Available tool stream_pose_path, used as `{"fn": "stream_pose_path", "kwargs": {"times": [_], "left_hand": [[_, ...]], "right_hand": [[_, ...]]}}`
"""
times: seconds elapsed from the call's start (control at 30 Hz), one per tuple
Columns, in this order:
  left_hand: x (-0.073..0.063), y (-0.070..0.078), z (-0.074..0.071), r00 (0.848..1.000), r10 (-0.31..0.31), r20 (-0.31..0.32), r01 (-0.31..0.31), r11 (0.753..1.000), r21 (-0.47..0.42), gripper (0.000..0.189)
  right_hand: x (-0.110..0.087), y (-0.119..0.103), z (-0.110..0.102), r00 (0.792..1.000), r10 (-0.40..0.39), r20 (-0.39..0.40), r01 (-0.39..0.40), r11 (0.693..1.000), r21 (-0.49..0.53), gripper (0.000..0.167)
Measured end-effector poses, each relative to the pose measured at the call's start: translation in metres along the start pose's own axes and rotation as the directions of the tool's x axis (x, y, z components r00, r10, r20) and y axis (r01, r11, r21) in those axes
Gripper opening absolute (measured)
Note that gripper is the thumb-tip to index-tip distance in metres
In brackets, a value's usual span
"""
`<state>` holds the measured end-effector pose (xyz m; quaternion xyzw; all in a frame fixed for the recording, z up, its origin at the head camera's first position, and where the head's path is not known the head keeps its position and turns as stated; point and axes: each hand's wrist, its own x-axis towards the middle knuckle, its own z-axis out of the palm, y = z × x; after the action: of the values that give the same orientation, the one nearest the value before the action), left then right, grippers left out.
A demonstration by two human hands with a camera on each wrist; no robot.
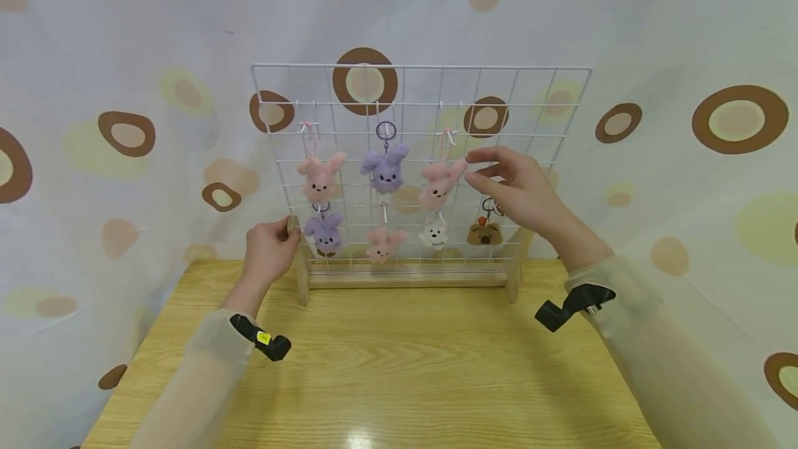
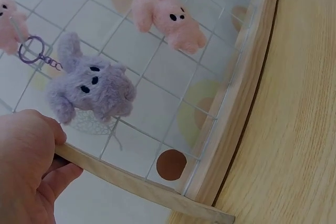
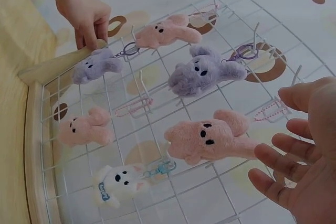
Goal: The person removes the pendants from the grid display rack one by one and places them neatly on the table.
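Observation:
My left hand (image 1: 268, 251) grips the upper end of the left wooden side post (image 1: 302, 272) of a white wire grid rack (image 1: 430, 66). Thumb and fingers show on both sides of the post in the left wrist view. Close by hangs a purple bunny plush keychain (image 2: 94, 87). My right hand (image 1: 520, 189) is raised at the grid's right, fingers extended and parted, holding nothing. Its fingertips are right at the ear of a pink bunny plush keychain (image 3: 205, 137), which hangs on a hook by a pink chain (image 3: 272, 111).
Also on the hooks hang another pink bunny (image 1: 321, 180), a purple bunny (image 1: 386, 172), a small pink bunny (image 1: 383, 244), a white dog plush (image 1: 433, 234) and a brown bear plush (image 1: 485, 233). The rack stands on a wooden table (image 1: 411, 352) before a patterned curtain (image 1: 673, 40).

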<state>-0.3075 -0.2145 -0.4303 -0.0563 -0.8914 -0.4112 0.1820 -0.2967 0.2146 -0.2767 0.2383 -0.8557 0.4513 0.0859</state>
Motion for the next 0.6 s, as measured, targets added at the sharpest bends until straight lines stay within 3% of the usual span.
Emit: {"fn": "stream_pose_path", "kwargs": {"times": [0.23,0.6], "left_hand": [[0.001,-0.003,0.001,0.998,0.053,0.021,-0.053,0.998,0.024,0.029],[0.001,-0.002,0.0,0.998,0.054,0.029,-0.055,0.998,0.027,0.021]], "right_hand": [[0.011,-0.005,0.004,1.0,-0.005,0.009,0.005,1.0,0.015,0.038],[0.026,-0.014,0.009,0.998,0.037,0.044,-0.04,0.997,0.066,0.039]]}}
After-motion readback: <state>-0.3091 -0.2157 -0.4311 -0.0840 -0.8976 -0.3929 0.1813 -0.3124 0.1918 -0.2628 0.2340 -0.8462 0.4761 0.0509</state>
